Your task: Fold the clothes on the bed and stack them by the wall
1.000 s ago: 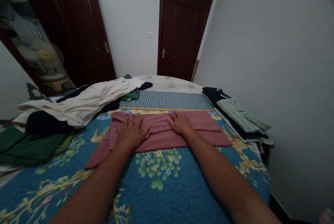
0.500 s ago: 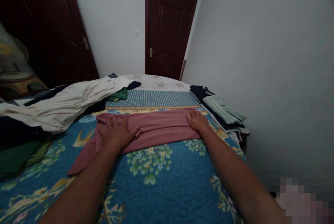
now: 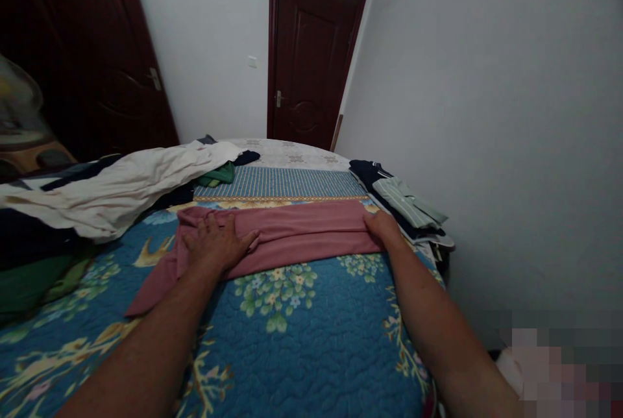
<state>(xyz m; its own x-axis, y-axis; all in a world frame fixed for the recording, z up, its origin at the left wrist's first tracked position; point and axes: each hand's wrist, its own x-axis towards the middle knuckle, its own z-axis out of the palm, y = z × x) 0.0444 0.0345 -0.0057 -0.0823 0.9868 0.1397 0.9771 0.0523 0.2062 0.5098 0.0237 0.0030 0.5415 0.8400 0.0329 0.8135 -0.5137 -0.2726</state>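
A pink garment (image 3: 302, 230), folded into a long strip, lies across the bed with a loose flap at its lower left. My left hand (image 3: 219, 243) rests flat on its left part, fingers spread. At the strip's right end, my right hand (image 3: 382, 226) has its thumb on top of the edge and the other fingers curled out of sight, apparently under the fabric.
A blue floral quilt (image 3: 302, 366) covers the bed. On the left lies a heap of loose clothes with a cream garment (image 3: 146, 178) on top. Folded clothes, including a striped light green shirt (image 3: 409, 204), are stacked at the right edge beside the wall (image 3: 487, 113).
My right hand has gone from lying flat on the pink garment to its right end, where it takes the edge. My left hand stays pressed on the left part.
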